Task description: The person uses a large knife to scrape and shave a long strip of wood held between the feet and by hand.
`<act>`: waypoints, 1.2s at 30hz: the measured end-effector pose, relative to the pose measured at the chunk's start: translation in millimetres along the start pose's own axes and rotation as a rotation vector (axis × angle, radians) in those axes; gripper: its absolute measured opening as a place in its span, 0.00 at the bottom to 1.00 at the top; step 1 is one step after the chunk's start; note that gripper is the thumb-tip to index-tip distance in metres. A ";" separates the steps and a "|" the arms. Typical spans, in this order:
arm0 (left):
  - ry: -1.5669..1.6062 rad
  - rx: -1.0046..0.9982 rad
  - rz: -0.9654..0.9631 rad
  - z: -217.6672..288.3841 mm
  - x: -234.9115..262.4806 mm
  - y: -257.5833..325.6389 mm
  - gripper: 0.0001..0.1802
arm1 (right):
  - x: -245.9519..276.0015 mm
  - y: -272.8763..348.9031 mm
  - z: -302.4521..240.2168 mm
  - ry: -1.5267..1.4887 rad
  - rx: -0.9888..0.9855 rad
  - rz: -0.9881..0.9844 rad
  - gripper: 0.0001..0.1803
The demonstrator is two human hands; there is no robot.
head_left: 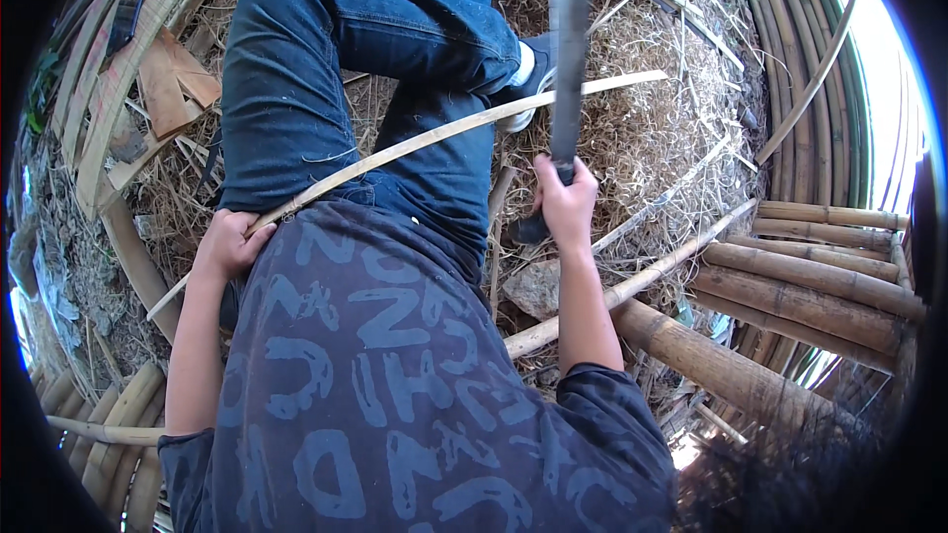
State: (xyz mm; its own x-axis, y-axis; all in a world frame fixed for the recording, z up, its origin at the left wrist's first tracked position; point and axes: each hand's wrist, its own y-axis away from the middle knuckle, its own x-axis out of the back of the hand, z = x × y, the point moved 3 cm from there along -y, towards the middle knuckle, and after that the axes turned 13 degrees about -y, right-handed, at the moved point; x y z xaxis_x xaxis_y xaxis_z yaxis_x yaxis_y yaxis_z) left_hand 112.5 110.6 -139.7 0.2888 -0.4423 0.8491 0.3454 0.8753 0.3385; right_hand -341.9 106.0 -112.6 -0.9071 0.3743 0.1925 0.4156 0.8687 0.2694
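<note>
Navy cloth is filling the near middle, where a short-sleeved shirt with lighter blue lettering (385,365) is covering the person's torso. Just past its hem on the left, the bare left hand (233,240) is gripping a long, slim, pale tan bamboo strip (415,141), which is lying slantwise over faded blue denim jeans (286,79) and reaching toward the far right. The bare right hand (568,202) is holding the black handle of a long, dark metal knife (568,69); its blurred blade is crossing in front of the strip, and whether they are touching I cannot tell. The strip is already looking split and narrow, while running in one long piece, so the work is seeming part-done; how much trimming is remaining is not showing. Farther off, curly straw-coloured shavings (647,153) are covering the ground, their source uncertain, and round tan bamboo poles (790,59) are standing at far right.
</note>
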 end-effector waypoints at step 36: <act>0.051 0.067 0.017 13.7 4.7 6.2 0.24 | -52.2 12.3 -34.1 0.284 0.051 -0.245 0.13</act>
State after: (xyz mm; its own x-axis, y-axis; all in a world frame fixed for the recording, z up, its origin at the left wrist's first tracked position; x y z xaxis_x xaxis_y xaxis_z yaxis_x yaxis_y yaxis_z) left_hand 103.8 116.6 -128.0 0.3400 -0.4351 0.8338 0.2804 0.8931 0.3517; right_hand -287.2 86.1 -87.2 -0.9218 0.0546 0.3839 0.1779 0.9392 0.2937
